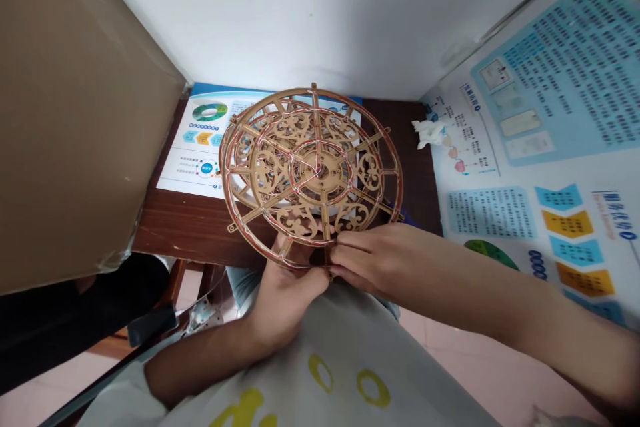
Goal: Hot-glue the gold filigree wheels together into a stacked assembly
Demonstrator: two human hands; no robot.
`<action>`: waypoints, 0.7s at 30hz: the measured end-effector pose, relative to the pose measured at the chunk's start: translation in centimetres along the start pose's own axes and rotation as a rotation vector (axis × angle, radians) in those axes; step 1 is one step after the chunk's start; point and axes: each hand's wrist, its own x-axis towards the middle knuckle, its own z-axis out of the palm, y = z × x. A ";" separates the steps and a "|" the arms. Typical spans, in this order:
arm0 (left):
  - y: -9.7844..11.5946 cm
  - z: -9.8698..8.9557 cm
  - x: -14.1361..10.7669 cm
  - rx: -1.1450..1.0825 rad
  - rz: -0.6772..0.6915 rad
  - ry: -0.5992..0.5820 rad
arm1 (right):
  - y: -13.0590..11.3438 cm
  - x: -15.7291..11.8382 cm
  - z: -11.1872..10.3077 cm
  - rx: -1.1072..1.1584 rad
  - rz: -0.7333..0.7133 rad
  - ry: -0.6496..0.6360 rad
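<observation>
A round openwork wooden wheel [263, 210] is tilted up over the table edge, close to my body. Curled cut-out ornaments fill its middle, and thin red and white wires run along its rings and spokes. My left hand [283, 293] grips the near rim, thumb on the front and fingers behind, partly hidden. Beside it, my right hand [373, 259] is closed at the lowest spoke, its fingertips pinched together against the rim. What sits between those fingertips is too small to make out.
Under the wheel lies a printed sheet [187, 163] on the dark brown table [185, 223]. A small white figurine [429, 133] stands at the right, by a printed panel [530, 100]. A brown board [90, 113] walls the left side, and a white wall [310, 27] the back. Another person's dark sleeve [65, 313] shows lower left.
</observation>
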 end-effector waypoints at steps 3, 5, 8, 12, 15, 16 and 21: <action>0.3 0.2 0.0 0.014 -0.015 0.013 | 0.2 0.0 0.2 0.203 0.072 0.025; 0.7 0.6 0.0 0.008 -0.016 0.010 | 0.2 -0.1 0.5 0.309 0.090 0.058; 1.5 1.3 0.0 -0.018 -0.028 0.018 | -0.2 -0.5 0.8 0.380 0.139 0.157; 2.5 2.0 -0.2 -0.073 -0.064 0.025 | -1.4 -1.2 1.4 0.430 0.237 0.407; 2.8 2.2 -0.3 -0.100 -0.067 0.015 | -2.1 -1.6 2.2 0.409 0.252 0.522; 2.8 2.2 -0.3 -0.096 -0.062 0.016 | -2.3 -1.7 2.4 0.392 0.252 0.550; 2.9 2.5 -0.3 -0.061 -0.079 0.060 | -3.1 -1.5 2.9 0.357 0.233 0.619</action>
